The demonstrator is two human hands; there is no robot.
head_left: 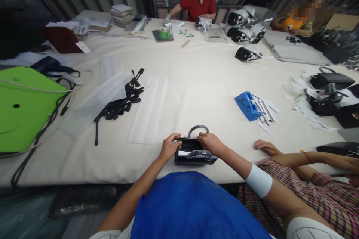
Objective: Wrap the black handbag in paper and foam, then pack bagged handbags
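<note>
A small black handbag [195, 160] stands on the table edge right in front of me, its top open toward me. Its two looped handles are wrapped in clear film; the far handle [198, 128] sticks up and the near one lies folded over the front. Something white [183, 154] shows along the near rim. My left hand [169, 147] grips the bag's left end, with thumb and fingers around the corner. My right hand [209, 143] is closed on the far rim near the right end, its fingertips partly hidden.
Black tassel-like straps [120, 106] lie on white foam sheets at left, near a green board [25, 108]. A blue holder [248, 106] with thin strips sits to the right. More black bags [331, 80] lie farther right. A co-worker's arm [269, 149] rests close by; others sit across.
</note>
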